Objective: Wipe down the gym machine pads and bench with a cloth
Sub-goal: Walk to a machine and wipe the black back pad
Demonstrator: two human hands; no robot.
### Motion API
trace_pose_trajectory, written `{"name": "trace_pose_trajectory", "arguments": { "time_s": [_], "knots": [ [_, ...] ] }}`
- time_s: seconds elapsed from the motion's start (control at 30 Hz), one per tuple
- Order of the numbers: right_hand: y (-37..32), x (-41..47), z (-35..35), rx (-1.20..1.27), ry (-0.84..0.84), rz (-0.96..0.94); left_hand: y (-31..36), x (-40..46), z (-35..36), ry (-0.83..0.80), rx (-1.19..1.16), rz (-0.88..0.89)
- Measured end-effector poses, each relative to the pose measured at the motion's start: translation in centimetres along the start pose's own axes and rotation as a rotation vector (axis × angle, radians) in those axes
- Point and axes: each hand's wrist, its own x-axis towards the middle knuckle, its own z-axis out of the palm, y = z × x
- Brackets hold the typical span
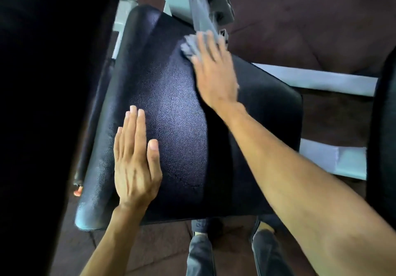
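Note:
A black textured seat pad (175, 112) of the gym machine fills the middle of the view. My right hand (214, 72) presses a grey cloth (189, 45) flat onto the pad's far edge, fingers straight and blurred by motion; most of the cloth is hidden under the palm. My left hand (135, 157) lies flat on the near left part of the pad, fingers straight and together, holding nothing.
A grey metal bracket and arm (212, 3) rise just beyond the cloth. White frame bars (317, 78) run along the right. A dark upright pad (42, 82) blocks the left side. My feet (263, 252) stand on brown floor tiles below the seat.

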Motion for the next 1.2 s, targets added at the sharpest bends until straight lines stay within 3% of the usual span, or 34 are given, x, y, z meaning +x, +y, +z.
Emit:
{"name": "trace_pose_trajectory", "arguments": {
  "time_s": [0.07,0.17,0.33,0.4,0.5,0.57,0.63,0.73,0.83,0.97,1.03,1.2],
  "knots": [
    [-3.3,-0.2,0.5,-0.014,0.02,-0.178,0.0,0.2,-0.1,0.041,-0.081,0.008],
    [-5.5,-7.6,0.7,0.035,-0.041,-0.497,-0.1,0.3,-0.5,0.072,-0.173,0.011],
    [0.1,-22.2,0.6,-0.041,-0.21,-0.632,-0.1,0.2,-1.0,0.008,-0.209,0.0],
    [3.9,-24.3,0.5,-0.1,-0.224,-0.581,0.0,0.2,-0.9,0.005,-0.204,-0.006],
    [7.7,-21.2,-0.1,-0.051,-0.205,-0.279,0.1,0.1,-0.7,-0.006,-0.186,-0.026],
    [7.0,-15.8,-0.5,0.039,-0.096,-0.021,-0.1,0.1,-0.7,-0.006,-0.184,-0.033],
    [4.1,-10.7,-0.6,0.11,-0.005,0.104,-0.2,0.0,-0.6,-0.002,-0.201,-0.04],
    [-1.4,-9.9,0.7,0.075,0.074,-0.082,-0.1,0.0,-0.9,0.024,-0.239,-0.039],
    [-4.6,-17.4,1.1,0.094,-0.068,-0.32,-0.2,0.1,-1.1,0.022,-0.26,-0.024],
    [0.8,-28.3,1.6,-0.018,-0.179,-0.569,-0.6,0.0,-0.8,-0.054,-0.077,0.001],
    [5.5,-30.0,2.0,-0.079,-0.151,-0.434,-0.5,-0.1,-0.5,-0.082,0.051,0.037],
    [11.9,-20.3,0.6,0.149,0.065,0.353,-0.4,-0.3,0.3,-0.077,0.264,0.065]
  ]
}}
